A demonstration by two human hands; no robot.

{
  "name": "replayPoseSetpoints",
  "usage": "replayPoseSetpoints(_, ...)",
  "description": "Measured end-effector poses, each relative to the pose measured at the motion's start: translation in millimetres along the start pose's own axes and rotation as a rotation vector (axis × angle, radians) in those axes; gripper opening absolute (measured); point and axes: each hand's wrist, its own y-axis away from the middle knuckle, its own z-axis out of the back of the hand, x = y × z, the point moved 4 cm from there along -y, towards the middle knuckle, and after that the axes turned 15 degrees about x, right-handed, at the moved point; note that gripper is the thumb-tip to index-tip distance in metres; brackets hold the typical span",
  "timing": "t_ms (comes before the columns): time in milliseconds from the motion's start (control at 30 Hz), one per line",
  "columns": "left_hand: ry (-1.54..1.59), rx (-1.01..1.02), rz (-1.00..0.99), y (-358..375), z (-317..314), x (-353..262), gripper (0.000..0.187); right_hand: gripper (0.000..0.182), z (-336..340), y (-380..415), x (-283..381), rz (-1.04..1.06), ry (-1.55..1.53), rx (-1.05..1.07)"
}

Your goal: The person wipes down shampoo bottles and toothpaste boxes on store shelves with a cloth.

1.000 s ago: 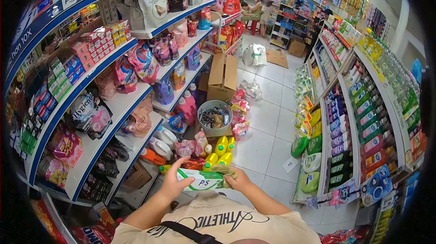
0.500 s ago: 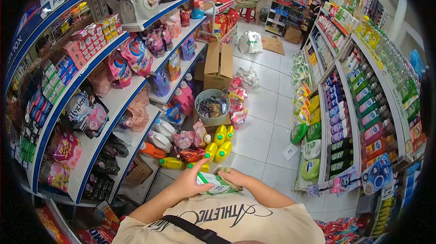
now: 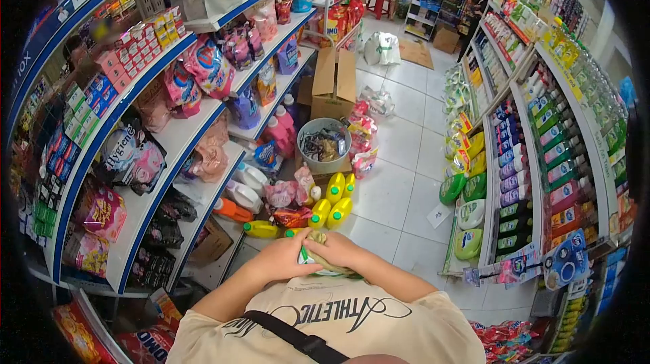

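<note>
Close to my chest, my left hand (image 3: 282,258) is closed on a white and green box (image 3: 309,258), most of which is now hidden by my fingers. My right hand (image 3: 334,251) meets it from the other side, its fingers wrapped round a crumpled greenish-brown cloth (image 3: 317,236) that lies against the box. Just beyond my hands, several yellow bottles with green caps (image 3: 320,213) stand or lie on the floor, beside a pink bag (image 3: 283,194).
Stocked shelves (image 3: 177,190) curve along the left, and more shelves (image 3: 509,188) line the right. Ahead stand a grey bucket (image 3: 323,142) and an open cardboard box (image 3: 334,85). A white bag (image 3: 382,48) sits farther up the tiled aisle, with people at the back.
My hands have come together over the box, covering the lettering that showed before. The cloth has moved up and left with my right hand. The whole view has shifted slightly.
</note>
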Motion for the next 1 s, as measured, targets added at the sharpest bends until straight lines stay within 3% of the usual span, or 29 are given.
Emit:
replayPoseSetpoints(133, 0.045, 0.098, 0.138, 7, -3, 1, 0.085, 0.048, -10, 4, -28, -0.010, -0.200, 0.128)
replayPoseSetpoints(200, 0.185, 0.122, 0.198, 18, -7, 8, 0.084, 0.048, -13, 16, -80, -0.195, -0.198, 0.174)
replayPoseSetpoints(333, 0.243, 0.002, 0.094, 21, -18, 26, 0.067, 0.051, -7, 54, -121, -0.371, -0.210, 0.168)
replayPoseSetpoints(433, 0.199, -0.116, -0.016, 11, -14, 22, 0.059, 0.054, -6, 41, -112, -0.357, -0.056, 0.218)
replayPoseSetpoints(500, 0.165, -0.050, -0.062, 0, -17, 24, 0.057, 0.055, -7, 22, -80, -0.265, -0.083, 0.208)
replayPoseSetpoints(567, 0.143, 0.012, -0.087, -3, -13, 14, 0.055, 0.052, -18, -8, -69, -0.012, -0.104, 0.184)
replayPoseSetpoints(667, 0.132, 0.039, -0.136, 7, -12, 10, 0.057, 0.048, -15, -1, -42, 0.049, -0.114, 0.256)
replayPoseSetpoints(700, 0.138, 0.158, 0.026, 12, -16, 13, 0.057, 0.045, -18, 6, -56, 0.028, -0.152, 0.216)
replayPoseSetpoints(767, 0.218, 0.073, 0.010, 15, -22, 22, 0.055, 0.046, -20, 19, -104, -0.118, -0.252, 0.249)
replayPoseSetpoints(833, 0.306, 0.000, -0.026, 16, -28, 30, 0.051, 0.048, -11, 47, -116, -0.189, -0.394, 0.186)
replayPoseSetpoints(933, 0.253, -0.086, -0.103, 13, -33, 38, 0.046, 0.046, -4, 60, -125, -0.375, -0.446, 0.269)
replayPoseSetpoints(1000, 0.303, 0.058, 0.030, 15, -28, 42, 0.044, 0.041, 0, 48, -125, -0.335, -0.243, 0.201)
